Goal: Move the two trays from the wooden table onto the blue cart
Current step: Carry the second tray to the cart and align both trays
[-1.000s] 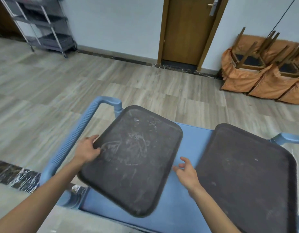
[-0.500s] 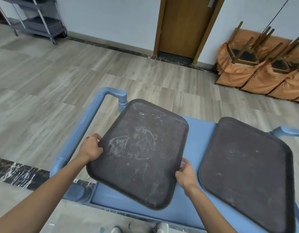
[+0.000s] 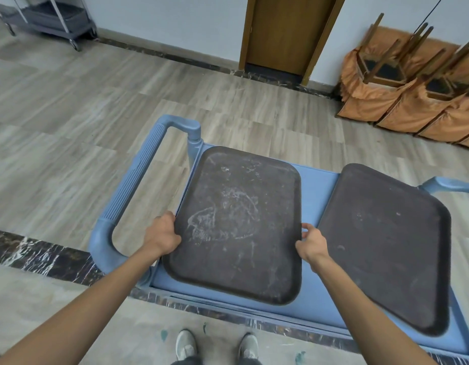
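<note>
Two dark, scuffed rectangular trays lie on the top of the blue cart (image 3: 317, 196). The left tray (image 3: 238, 222) carries white scratch marks and sits square at the cart's left end. My left hand (image 3: 163, 234) grips its left rim and my right hand (image 3: 308, 242) grips its right rim. The right tray (image 3: 386, 246) rests flat on the cart's right half, apart from both hands. The wooden table is out of view.
The cart's ribbed blue handle (image 3: 134, 180) sticks out at the left; another handle (image 3: 449, 184) shows at the right. Upturned chairs with orange covers (image 3: 412, 83) lean by the wall. A wooden door (image 3: 283, 32) and a grey shelf trolley (image 3: 48, 17) stand behind. My shoes (image 3: 215, 346) are below.
The left tray turned from a skewed angle to square with the cart and came down onto it. My right hand took hold of its right rim. The camera tipped downward.
</note>
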Demonstrator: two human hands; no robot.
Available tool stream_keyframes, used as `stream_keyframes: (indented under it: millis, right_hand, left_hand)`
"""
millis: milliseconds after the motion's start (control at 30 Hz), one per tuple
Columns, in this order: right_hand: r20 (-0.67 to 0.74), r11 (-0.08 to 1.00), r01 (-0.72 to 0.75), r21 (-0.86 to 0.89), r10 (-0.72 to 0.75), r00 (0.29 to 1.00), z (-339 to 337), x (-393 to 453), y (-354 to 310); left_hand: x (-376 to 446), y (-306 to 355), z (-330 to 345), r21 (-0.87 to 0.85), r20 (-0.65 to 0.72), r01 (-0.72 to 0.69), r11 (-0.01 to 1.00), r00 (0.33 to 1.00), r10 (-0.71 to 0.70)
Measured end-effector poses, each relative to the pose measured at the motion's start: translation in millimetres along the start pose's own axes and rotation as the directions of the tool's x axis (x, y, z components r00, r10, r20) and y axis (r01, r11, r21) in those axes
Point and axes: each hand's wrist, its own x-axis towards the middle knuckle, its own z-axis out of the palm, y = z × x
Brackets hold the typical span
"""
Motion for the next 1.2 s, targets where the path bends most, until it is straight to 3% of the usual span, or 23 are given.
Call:
stream_keyframes:
  millis: [233,367,433,533,600,700,800,933,1200]
  right_hand:
    - [-0.007,0.992,0.055,-0.116,-0.056,0.998,-2.5,9.5,5.0]
    - [-0.023,0.954,0.191,-0.233,-0.202,0.979,1.1,-3.0,15.3]
    - [-0.039,0.878,0.347,-0.330,-0.380,0.924,7.0,-19.9,22.5]
    - [0.021,0.665,0.631,-0.398,-0.682,0.731,23.2,-55.0,36.1]
    - [0.106,0.558,0.729,-0.396,-0.761,0.640,38.0,-79.4,49.7]
    - [0.254,0.481,0.790,-0.379,-0.767,0.589,61.0,-109.1,67.8]
    - [0.317,0.434,0.806,-0.403,-0.760,0.568,79.7,-129.8,81.0]
    - [0.286,0.405,0.788,-0.463,-0.774,0.565,94.6,-143.4,89.4]
    - [0.228,0.479,0.724,-0.496,-0.732,0.642,103.3,-153.9,95.6]
  left_hand:
    - [-21.0,8.6,29.5,0.040,-0.119,0.024,0.999,0.993,-0.019]
    - [-42.4,13.7,39.8,0.164,-0.111,-0.039,0.986,0.992,0.057]
    - [-61.5,16.7,50.2,0.279,-0.124,-0.172,0.945,0.969,0.213]
    - [-97.1,21.6,70.5,0.324,-0.021,-0.458,0.828,0.871,0.490]
    - [-117.1,21.5,86.7,0.296,0.054,-0.557,0.776,0.820,0.569]
    - [-132.3,16.9,106.8,0.285,0.052,-0.598,0.749,0.790,0.611]
    - [-136.9,7.8,119.5,0.284,-0.004,-0.598,0.750,0.781,0.624]
    - [-138.2,-3.3,134.2,0.217,-0.124,-0.585,0.781,0.777,0.617]
    - [-139.6,-9.7,140.4,0.175,-0.203,-0.560,0.810,0.784,0.586]
